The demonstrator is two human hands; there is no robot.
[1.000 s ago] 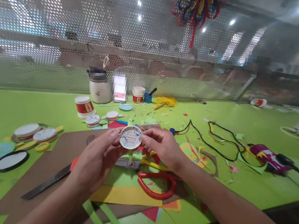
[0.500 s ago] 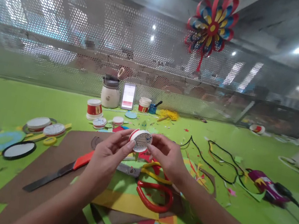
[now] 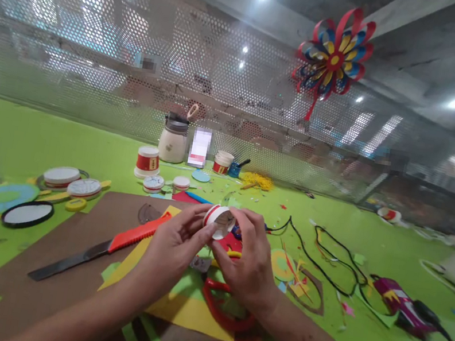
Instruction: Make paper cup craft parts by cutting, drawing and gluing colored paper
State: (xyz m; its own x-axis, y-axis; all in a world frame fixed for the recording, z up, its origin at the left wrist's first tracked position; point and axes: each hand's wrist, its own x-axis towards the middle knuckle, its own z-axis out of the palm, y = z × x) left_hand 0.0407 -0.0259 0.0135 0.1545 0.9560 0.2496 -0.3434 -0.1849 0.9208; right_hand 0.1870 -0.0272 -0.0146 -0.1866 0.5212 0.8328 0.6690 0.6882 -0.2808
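Observation:
My left hand point(image 3: 180, 244) grips a short white cut cup bottom point(image 3: 219, 221) with a red band, thumb in front and fingers behind. The fingers of my right hand point(image 3: 255, 262) curl over its right edge, with the thumb lower down. The piece is raised above the table and tilted, its hollow side partly facing me. Below my hands lie scissors point(image 3: 227, 316) with red and yellow handles, partly hidden by my right hand. A cutter knife point(image 3: 139, 231) with an orange handle and dark blade rests left of my left hand on brown card point(image 3: 67, 242).
Several similar white discs point(image 3: 84, 188) sit at the left near a black-rimmed disc point(image 3: 28, 214). Behind stand a red-and-white cup point(image 3: 148, 163), a jar point(image 3: 173, 144) and a phone point(image 3: 200, 147). Black cable point(image 3: 337, 261) and a purple device point(image 3: 401, 304) lie right, among paper scraps.
The cut cup bottom has turned, so its marked flat face no longer points at me. My right hand has shifted and now partly covers the scissors. The view has moved slightly.

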